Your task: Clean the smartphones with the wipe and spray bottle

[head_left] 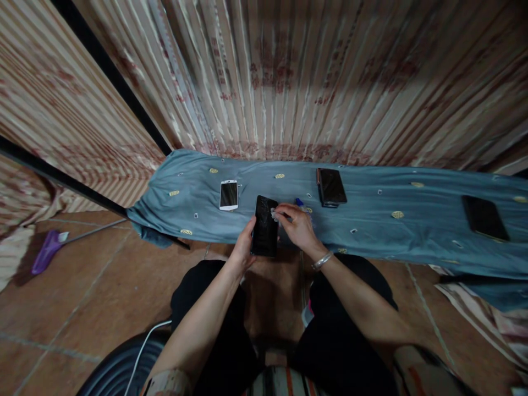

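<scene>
Clasping black smartphone (263, 235) in left hand (246, 241), pinching crumpled whitish scrap (273, 214) in right hand (300, 226) at phone's screen (264, 220); apparently wiping, next calling for steady pressure.

On the bench (371, 214), a loose phone (229, 195) lies toward the left end, a stack of phones (332, 187) by the far edge to its right, and a flat device (485, 218) well right of both, between the edges. A held phone (264, 234) is over the near edge, between the left hand (243, 246) and right hand (301, 226); a curtain (280, 82) hangs behind the far edge.
</scene>
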`<state>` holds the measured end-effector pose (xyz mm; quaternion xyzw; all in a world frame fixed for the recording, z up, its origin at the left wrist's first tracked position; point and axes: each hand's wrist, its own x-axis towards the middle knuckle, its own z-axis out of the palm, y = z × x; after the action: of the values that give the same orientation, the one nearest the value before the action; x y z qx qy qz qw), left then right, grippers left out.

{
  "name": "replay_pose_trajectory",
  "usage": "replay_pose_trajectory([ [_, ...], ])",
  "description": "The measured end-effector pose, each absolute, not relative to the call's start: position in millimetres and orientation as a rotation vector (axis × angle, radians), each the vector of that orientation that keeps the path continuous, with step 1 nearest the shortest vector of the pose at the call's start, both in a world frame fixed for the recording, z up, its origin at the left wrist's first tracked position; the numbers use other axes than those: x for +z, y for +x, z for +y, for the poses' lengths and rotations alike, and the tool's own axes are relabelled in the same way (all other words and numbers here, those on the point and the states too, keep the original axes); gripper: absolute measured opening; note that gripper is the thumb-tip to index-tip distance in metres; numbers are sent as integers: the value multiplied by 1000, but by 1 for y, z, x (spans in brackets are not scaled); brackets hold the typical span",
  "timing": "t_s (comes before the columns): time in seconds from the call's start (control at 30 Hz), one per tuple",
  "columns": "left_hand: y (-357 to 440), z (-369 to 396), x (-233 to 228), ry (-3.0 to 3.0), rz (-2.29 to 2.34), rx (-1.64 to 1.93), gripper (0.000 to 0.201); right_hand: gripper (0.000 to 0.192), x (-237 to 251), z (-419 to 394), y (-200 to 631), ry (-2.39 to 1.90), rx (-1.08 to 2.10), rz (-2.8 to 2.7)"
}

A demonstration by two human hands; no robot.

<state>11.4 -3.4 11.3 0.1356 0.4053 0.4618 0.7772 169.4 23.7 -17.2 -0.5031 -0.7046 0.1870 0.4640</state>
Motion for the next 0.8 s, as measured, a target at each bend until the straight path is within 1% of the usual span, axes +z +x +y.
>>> replay_pose_trajectory([
  [0.13, 14, -5, 10, 349, 868, 958, 42, 15, -17, 32, 173, -1282, 422, -1701],
  [0.27, 18, -9, 10, 367, 881, 919, 44, 16, -16, 39, 174, -1333, 384, -1677],
  [0.47, 27, -14, 8, 361, 895, 894, 42, 20, -13, 39, 170, -1334, 339, -1672],
  [0.7, 34, -16, 8, 366, 904, 939, 35, 23, -10, 36, 165, -1312, 328, -1703],
  [0.8, 35, -16, 5, 379, 942, 936, 34, 24, -8, 34, 164, -1291, 324, -1738],
])
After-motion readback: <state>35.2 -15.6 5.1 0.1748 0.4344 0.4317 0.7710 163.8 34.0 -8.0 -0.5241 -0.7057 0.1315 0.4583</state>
